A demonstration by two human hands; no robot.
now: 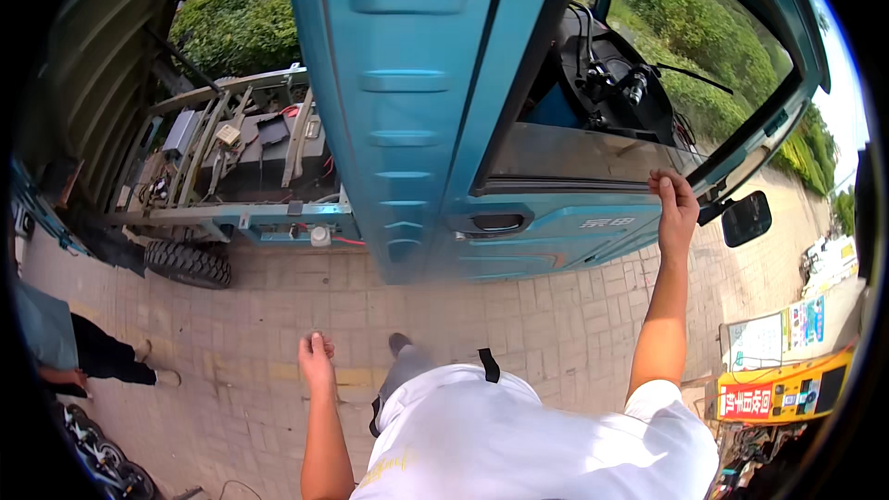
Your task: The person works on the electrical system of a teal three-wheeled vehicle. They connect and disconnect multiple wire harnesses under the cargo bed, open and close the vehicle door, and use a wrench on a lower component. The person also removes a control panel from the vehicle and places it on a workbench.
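A blue vehicle cab door [565, 231] stands in front of me, with a dark recessed handle [498, 222] on its outer side. My right hand [678, 208] is raised to the front lower corner of the door's window, fingers bent at the sill. Whether anything small is pinched there is hidden. The window glass [574, 156] is partly lowered, its upper edge showing across the opening. My left hand [317, 361] hangs low over the paving, away from the vehicle, fingers curled in, with nothing visible in it.
Left of the cab lies an exposed chassis frame [250, 213] with wiring, above a black tyre [188, 263]. A side mirror [746, 219] juts out past my right hand. Another person [102, 343] stands at the left. A yellow box-like stand [787, 393] is at the right.
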